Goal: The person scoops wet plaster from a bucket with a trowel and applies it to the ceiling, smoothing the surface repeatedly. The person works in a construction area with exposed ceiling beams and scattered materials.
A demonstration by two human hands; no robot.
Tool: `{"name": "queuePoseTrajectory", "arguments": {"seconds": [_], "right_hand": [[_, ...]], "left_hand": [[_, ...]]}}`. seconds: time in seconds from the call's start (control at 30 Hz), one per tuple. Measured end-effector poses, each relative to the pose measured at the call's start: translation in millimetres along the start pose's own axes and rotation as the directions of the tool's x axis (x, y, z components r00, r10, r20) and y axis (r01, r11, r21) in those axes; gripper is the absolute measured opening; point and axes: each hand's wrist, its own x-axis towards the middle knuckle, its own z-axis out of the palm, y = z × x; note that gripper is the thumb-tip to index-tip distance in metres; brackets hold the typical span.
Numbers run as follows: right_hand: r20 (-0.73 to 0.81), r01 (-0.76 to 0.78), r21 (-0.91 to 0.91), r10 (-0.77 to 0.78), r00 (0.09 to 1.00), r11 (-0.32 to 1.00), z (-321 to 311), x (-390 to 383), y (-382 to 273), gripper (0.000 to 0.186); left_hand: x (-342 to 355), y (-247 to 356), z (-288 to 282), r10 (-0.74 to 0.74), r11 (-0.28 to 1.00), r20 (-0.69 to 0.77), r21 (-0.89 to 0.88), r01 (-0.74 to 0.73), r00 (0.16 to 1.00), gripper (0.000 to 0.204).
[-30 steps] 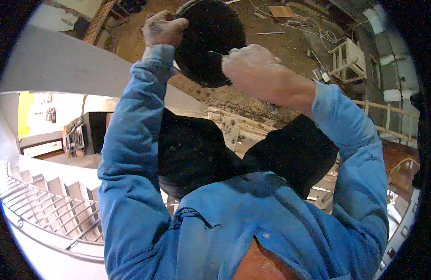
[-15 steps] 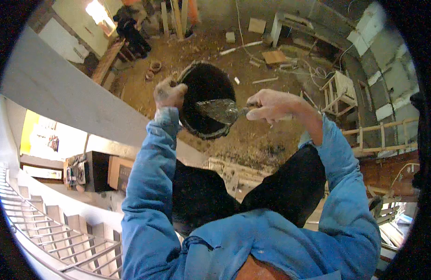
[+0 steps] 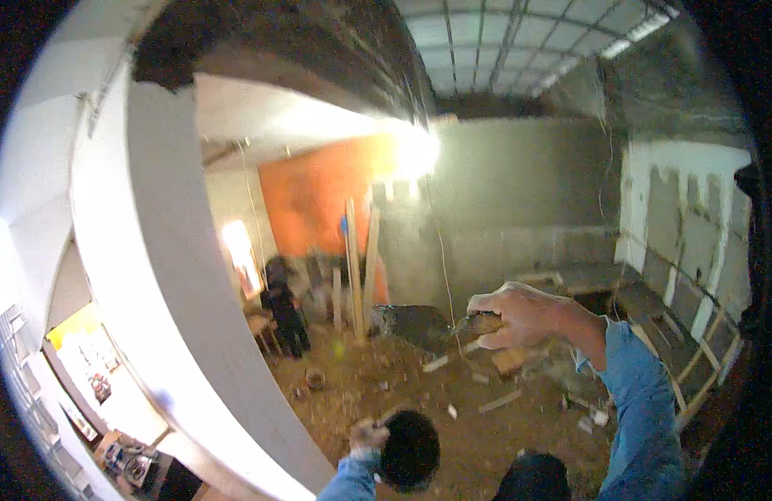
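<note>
My right hand (image 3: pixel 523 317) is raised at the centre right, closed round the handle of a trowel (image 3: pixel 411 326), whose dark, wet-looking blade points leftward, held level in midair. My left hand (image 3: pixel 369 438) is low in the view, closed on the near-left rim of a round black bucket (image 3: pixel 412 451), whose inside is too dark to make out. The trowel is apart from the bucket, above it in the picture. My dark-clad leg (image 3: pixel 532 480) shows at the bottom edge.
A white wall edge (image 3: pixel 177 234) runs down the left. Below lies a dirt floor (image 3: pixel 469 388) with boards and scraps. Upright planks (image 3: pixel 352 275), an orange wall (image 3: pixel 302 200), a dark figure, perhaps a person (image 3: pixel 286 309), and a wooden frame (image 3: pixel 707 367) are farther off.
My view has swung upward to the room, walls and skylight. The trowel blade has come out of the bucket and up, while the bucket sits lower in the picture.
</note>
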Motion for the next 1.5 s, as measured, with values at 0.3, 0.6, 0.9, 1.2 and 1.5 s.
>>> {"name": "queuePoseTrajectory", "arguments": {"seconds": [0.3,0.6,0.9,1.2,1.5], "right_hand": [[-0.399,0.148,-0.454,-0.349,0.848,0.879,-137.0,49.5,-72.1,0.034],[-0.069,0.142,-0.234,-0.163,0.984,0.962,-202.9,39.7,-87.9,0.024],[-0.489,-0.272,-0.111,0.186,0.852,0.956,-259.7,28.9,-100.1,0.023],[-0.619,-0.127,-0.311,-0.099,0.779,0.942,-205.8,-3.8,-35.7,0.040],[-0.784,-0.406,-0.612,-0.451,0.428,0.678,-270.0,67.4,-57.7,0.048]], "left_hand": [[16.5,-37.5,32.5,0.271,0.962,-0.219,0.101,-0.254,0.938,0.021],[12.3,-17.5,20.3,0.210,0.977,-0.166,0.006,-0.212,0.964,0.025],[8.2,-1.2,14.2,0.174,0.984,0.032,0.027,-0.175,0.984,0.024],[26.1,-32.8,61.4,0.268,0.963,-0.028,-0.031,-0.269,0.963,0.027],[4.5,-9.3,44.7,0.176,0.937,-0.053,-0.296,-0.184,0.983,0.009]]}}
